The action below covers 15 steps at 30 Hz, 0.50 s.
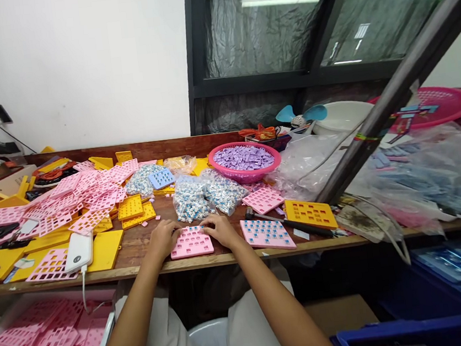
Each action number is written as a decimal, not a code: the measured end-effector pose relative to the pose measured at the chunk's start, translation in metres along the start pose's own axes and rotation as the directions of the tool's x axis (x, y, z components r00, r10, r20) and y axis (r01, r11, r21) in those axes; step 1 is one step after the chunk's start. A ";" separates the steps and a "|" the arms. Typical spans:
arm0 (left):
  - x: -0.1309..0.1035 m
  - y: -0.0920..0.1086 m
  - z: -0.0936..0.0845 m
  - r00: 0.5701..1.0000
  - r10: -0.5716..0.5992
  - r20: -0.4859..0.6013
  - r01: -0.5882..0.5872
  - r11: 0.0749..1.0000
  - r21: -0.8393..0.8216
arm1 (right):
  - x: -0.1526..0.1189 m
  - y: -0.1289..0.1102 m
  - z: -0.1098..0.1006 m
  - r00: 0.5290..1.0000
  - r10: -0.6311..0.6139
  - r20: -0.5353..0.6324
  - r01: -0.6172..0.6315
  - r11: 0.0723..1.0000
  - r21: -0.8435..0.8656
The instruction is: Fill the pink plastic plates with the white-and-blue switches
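Observation:
A pink slotted plastic panel (192,245) lies on the table edge in front of me, with a few small blue-and-white pieces in its top row. My left hand (165,237) is closed at its upper left edge, fingers bent against it. At the upper right corner my right hand (222,230) grips with bent fingers; any small piece under the fingertips is hidden. Right behind the hands stand two clear bags of small blue-and-white pieces (191,197). To the right lies another pink panel (267,234), with blue pieces in many of its slots.
A pink basket (277,162) holds purple pieces. Pink panels (78,193) pile up at left, near a white power bank (79,251). A hammer (252,214) and a yellow panel (310,214) lie at right, beside a slanted metal pole (361,147). Below left is a bin of pink panels (37,339).

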State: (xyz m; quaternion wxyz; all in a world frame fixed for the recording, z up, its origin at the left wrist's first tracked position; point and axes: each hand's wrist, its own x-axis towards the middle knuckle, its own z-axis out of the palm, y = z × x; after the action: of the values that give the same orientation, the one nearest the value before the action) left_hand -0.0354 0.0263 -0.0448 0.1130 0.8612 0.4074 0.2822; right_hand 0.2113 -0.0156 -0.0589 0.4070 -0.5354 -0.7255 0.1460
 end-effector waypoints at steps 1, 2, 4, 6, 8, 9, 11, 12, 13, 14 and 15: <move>0.001 0.001 0.000 1.000 -0.008 0.002 0.008 1.000 0.009 | 0.000 0.001 -0.001 1.000 -0.004 -0.001 0.004 1.000 0.003; 0.002 0.001 0.000 1.000 -0.017 0.005 0.016 1.000 0.017 | 0.000 0.001 -0.002 1.000 -0.006 -0.005 0.006 1.000 0.004; 0.004 0.001 0.000 0.999 -0.030 0.014 0.030 0.999 0.027 | 0.002 0.002 -0.002 1.000 -0.007 -0.015 0.007 1.000 0.005; 0.006 0.001 0.001 0.999 -0.038 0.026 0.037 0.999 0.031 | 0.003 0.002 -0.003 1.000 -0.010 -0.017 0.010 1.000 0.003; 0.008 0.000 0.000 0.998 -0.040 0.040 0.039 0.999 0.032 | 0.003 0.002 -0.004 1.000 -0.017 -0.011 0.018 1.000 0.002; 0.009 0.000 -0.001 0.998 -0.038 0.047 0.036 0.999 0.030 | 0.003 0.002 -0.004 1.000 -0.022 -0.008 0.022 1.000 0.001; 0.011 -0.001 -0.004 0.997 -0.025 0.072 0.023 0.999 0.023 | 0.003 0.002 -0.005 1.000 -0.027 -0.014 0.027 1.000 -0.003; 0.014 -0.002 -0.006 0.996 -0.014 0.089 0.013 1.000 0.016 | 0.003 0.002 -0.005 0.999 -0.028 -0.021 0.027 1.000 -0.004; 0.017 -0.002 -0.008 0.995 -0.002 0.104 0.001 1.000 0.009 | 0.003 0.002 -0.004 0.999 -0.028 -0.026 0.028 1.000 -0.004; 0.021 -0.002 -0.009 0.993 0.010 0.115 -0.010 1.000 0.001 | 0.004 0.002 -0.004 0.999 -0.028 -0.029 0.028 1.000 -0.003; 0.026 -0.001 -0.010 0.992 0.021 0.121 -0.021 1.000 -0.004 | 0.004 0.003 -0.003 0.999 -0.028 -0.029 0.028 1.000 -0.001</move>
State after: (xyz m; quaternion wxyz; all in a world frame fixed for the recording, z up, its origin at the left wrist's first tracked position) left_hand -0.0284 0.0469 -0.0272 0.1359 0.8808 0.3902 0.2312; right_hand 0.2149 -0.0114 -0.0567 0.4192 -0.5274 -0.7270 0.1324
